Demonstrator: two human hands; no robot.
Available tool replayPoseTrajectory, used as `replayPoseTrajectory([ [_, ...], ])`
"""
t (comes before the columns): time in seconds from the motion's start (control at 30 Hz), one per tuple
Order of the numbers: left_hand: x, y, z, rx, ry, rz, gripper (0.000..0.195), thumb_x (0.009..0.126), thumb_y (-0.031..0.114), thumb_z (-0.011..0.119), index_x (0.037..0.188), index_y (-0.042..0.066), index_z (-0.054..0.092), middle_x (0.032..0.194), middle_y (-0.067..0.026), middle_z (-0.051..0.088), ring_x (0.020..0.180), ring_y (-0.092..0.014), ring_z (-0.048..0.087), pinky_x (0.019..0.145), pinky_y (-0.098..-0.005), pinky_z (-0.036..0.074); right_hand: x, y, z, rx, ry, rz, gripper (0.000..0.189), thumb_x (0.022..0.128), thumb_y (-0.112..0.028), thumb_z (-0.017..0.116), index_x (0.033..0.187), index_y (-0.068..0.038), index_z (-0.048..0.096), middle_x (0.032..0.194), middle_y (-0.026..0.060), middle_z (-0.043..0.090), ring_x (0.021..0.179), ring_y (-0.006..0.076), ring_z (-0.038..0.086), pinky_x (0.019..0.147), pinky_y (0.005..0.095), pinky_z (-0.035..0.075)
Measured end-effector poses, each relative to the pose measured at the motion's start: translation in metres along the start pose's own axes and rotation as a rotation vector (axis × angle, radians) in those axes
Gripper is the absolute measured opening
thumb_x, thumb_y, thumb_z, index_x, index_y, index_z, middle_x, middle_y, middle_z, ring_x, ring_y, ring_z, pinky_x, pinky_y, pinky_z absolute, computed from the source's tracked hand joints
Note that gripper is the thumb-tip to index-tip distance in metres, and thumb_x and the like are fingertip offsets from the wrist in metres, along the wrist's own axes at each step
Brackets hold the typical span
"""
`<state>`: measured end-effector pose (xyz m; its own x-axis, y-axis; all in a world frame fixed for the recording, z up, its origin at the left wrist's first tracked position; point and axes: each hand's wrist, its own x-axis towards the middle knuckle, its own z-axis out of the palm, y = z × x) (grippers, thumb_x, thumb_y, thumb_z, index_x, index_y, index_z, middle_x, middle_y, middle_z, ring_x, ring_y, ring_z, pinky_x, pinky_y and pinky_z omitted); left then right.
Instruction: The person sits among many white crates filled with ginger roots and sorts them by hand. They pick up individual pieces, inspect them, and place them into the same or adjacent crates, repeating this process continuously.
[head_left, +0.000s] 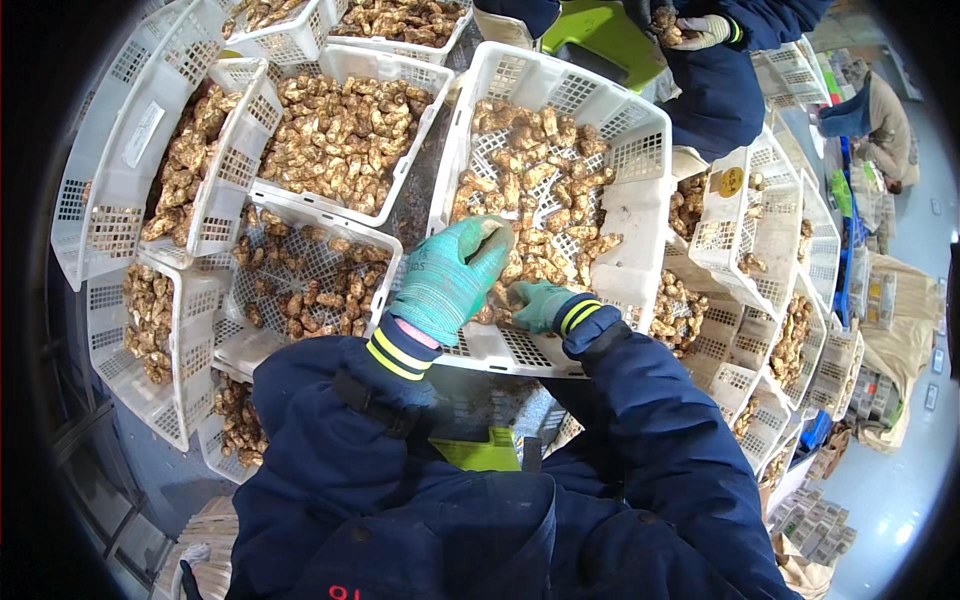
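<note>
Brown knobbly pieces, perhaps mushrooms or tubers (540, 180), lie loosely over the slatted bottom of a white plastic crate (637, 217) before me. My left hand (454, 270), in a green knit glove, is over the crate's near left side, its fingers curled downward; whether it holds a piece is hidden. Low in the same crate, my right hand (540, 306), in a similar glove, touches the pieces near the front wall, fingertips partly hidden among them. To the left, a smaller batch of pieces (322, 300) lies in another white crate (300, 206).
A fuller crate (386, 206) stands behind on the left, with more crates (120, 180) stacked beyond it. Crates (739, 247) of the same pieces line the right. Across from me, a co-worker's gloved hand (705, 32) is beside some pieces, near a green plastic seat (600, 37).
</note>
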<state>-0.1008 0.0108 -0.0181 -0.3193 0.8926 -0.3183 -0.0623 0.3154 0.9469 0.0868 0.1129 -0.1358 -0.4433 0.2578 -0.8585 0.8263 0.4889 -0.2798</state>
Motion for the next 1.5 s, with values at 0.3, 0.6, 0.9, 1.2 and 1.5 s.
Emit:
replayPoseTrajectory([
  [0.3,0.005,-0.032,0.007,0.533,-0.162,0.226,0.03,0.089,0.014,0.067,0.116,0.004,0.066,0.114,-0.0136,0.069,0.102,-0.03,0.066,0.093,-0.036,0.051,0.018,0.01,0.013,0.224,0.011,0.097,0.05,0.085,-0.051,0.072,0.103,-0.007,0.058,0.088,0.0107,0.067,0.073,0.0208,0.062,0.066,0.0361,0.05],
  [0.6,0.0,-0.038,0.007,0.605,-0.534,0.231,0.063,0.083,0.006,0.065,0.143,0.011,0.048,0.137,-0.0182,0.052,0.121,-0.034,0.054,0.104,-0.0382,0.044,-0.073,0.033,-0.037,1.254,-0.252,-0.445,0.036,0.093,-0.01,0.059,0.127,-0.001,0.053,0.099,0.0101,0.068,0.075,0.0242,0.072,0.056,0.0308,0.058],
  [0.9,0.003,-0.014,0.0,-0.608,-0.399,-0.296,0.045,0.102,0.041,0.052,0.126,0.003,0.054,0.087,-0.0084,0.069,0.059,-0.014,0.062,0.048,-0.0251,0.048,-0.037,0.007,-0.015,0.243,-0.045,-0.232,0.05,0.09,-0.029,0.06,0.133,-0.004,0.057,0.124,0.0231,0.063,0.112,0.0353,0.061,0.1,0.039,0.047],
  [1.2,0.002,-0.018,-0.004,-0.831,-0.367,-0.446,0.054,0.097,0.058,0.051,0.12,0.01,0.06,0.086,-0.0071,0.069,0.06,-0.012,0.063,0.047,-0.0218,0.04,-0.013,-0.03,0.019,-0.162,0.012,-0.146,0.053,0.09,-0.027,0.059,0.14,-0.01,0.05,0.132,0.0197,0.058,0.119,0.0356,0.058,0.102,0.0411,0.046],
  [1.5,0.001,-0.01,0.001,-0.991,-0.419,-0.277,0.044,0.103,0.04,0.05,0.126,0.001,0.053,0.106,-0.0109,0.067,0.082,-0.018,0.065,0.067,-0.0301,0.052,-0.02,-0.022,0.016,-0.205,-0.097,-0.094,0.063,0.088,-0.029,0.06,0.147,-0.016,0.042,0.134,0.0175,0.059,0.12,0.0364,0.058,0.102,0.0425,0.045],
])
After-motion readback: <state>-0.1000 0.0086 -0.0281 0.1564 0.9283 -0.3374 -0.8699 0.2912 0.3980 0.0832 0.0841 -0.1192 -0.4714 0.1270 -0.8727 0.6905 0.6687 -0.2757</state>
